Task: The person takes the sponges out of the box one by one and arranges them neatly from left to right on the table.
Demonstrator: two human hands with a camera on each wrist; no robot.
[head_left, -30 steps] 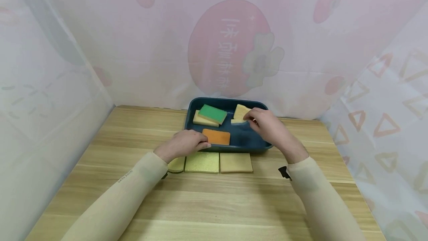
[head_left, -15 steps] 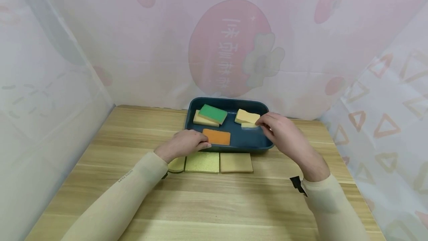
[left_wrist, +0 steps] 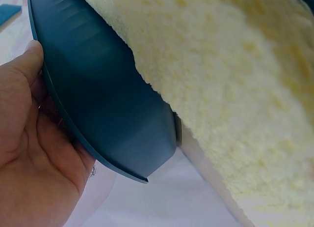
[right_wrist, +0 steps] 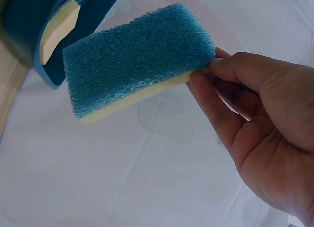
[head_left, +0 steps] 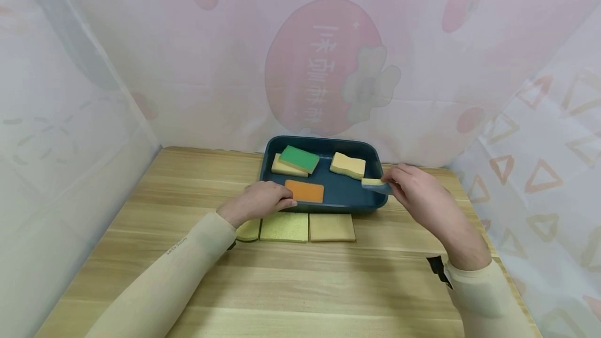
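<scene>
Blue-backed sponge (head_left: 374,183): one, yellow foam underneath, pinched at one short end in my right grip (head_left: 422,197), held just over the tray's right rim.
Sponges in tray (head_left: 324,142): four — green-topped sponge (head_left: 299,158) lying on a pale sponge (head_left: 281,169), a cream sponge (head_left: 347,165), an orange sponge (head_left: 305,191).
Sponges on bench (head_left: 300,286): at least two flat pads (head_left: 331,227) before the tray.
Left grip (head_left: 258,202): my fingers curl against the tray's near-left rim, holding it.
Right grip: thumb and fingertips clamp the sponge; its blue face shows in the wrist view.
</scene>
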